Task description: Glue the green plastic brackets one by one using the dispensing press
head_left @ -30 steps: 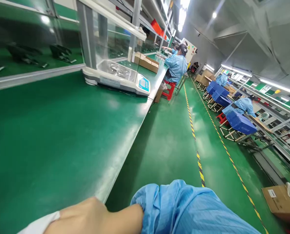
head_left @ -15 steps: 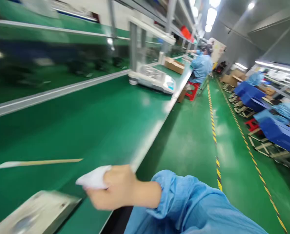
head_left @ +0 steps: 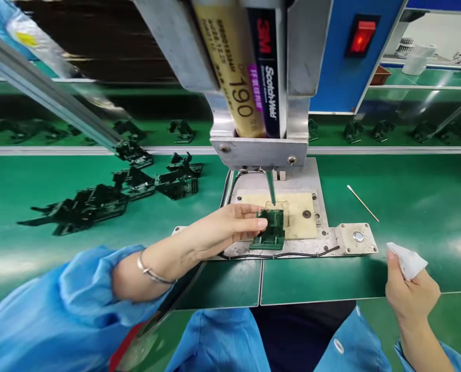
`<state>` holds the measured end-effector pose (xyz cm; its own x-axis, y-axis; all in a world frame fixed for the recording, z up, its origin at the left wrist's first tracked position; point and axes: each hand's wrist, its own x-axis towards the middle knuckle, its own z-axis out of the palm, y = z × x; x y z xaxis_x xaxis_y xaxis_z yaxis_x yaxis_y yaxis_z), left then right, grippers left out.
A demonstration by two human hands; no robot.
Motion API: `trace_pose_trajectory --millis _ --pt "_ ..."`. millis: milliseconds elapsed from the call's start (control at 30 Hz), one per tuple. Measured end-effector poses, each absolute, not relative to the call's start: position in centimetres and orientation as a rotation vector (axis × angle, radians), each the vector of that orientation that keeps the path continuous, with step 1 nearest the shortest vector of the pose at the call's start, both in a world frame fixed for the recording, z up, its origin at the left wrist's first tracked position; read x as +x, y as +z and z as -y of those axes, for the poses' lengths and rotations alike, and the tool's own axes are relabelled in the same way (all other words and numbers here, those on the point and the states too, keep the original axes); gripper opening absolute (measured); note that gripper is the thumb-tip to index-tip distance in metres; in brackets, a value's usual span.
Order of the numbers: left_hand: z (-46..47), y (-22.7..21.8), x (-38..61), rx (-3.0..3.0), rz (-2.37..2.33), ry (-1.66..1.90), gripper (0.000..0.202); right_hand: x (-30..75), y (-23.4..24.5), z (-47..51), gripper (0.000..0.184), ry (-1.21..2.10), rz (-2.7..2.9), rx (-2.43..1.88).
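Observation:
My left hand (head_left: 225, 227) reaches across the green bench and pinches a small dark green plastic part (head_left: 271, 230) sitting on the beige fixture plate (head_left: 298, 212). The part lies right under the green nozzle tip (head_left: 271, 188) of the glue dispenser (head_left: 249, 67), which carries a 3M cartridge. At the lower right, my right hand (head_left: 411, 297) is closed round a crumpled white wipe (head_left: 408, 259) and hovers near the bench edge, apart from the fixture.
Several black plastic parts (head_left: 98, 199) lie in a loose heap on the bench to the left, with more along the conveyor (head_left: 370, 129) behind. A thin swab stick (head_left: 362, 202) lies right of the fixture. The metal base plate (head_left: 354, 240) has a round button.
The view swung from the aisle and the far scale back to the dispenser station. My left hand now grips the part on the fixture; my right hand still holds the white wipe.

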<state>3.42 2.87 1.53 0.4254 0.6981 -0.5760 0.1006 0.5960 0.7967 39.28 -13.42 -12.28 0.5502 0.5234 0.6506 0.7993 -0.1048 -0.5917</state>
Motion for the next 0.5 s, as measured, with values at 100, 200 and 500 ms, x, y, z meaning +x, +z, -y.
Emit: trace_pose_trajectory --millis 100,200,500 --pt "-4.3 1.5 5.2 0.979 -1.051 0.499 0.063 39.2 -11.9 13.3 0.046 -0.337 1.08 -1.807" --pt "-4.9 0.8 5.7 1.251 -1.004 0.552 0.066 39.2 -11.8 13.2 0.043 -0.366 1.092 -1.813" --pt "-3.9 0.2 3.4 1.952 -1.26 0.444 0.089 39.0 -11.1 12.7 0.047 -0.173 0.969 -1.841"
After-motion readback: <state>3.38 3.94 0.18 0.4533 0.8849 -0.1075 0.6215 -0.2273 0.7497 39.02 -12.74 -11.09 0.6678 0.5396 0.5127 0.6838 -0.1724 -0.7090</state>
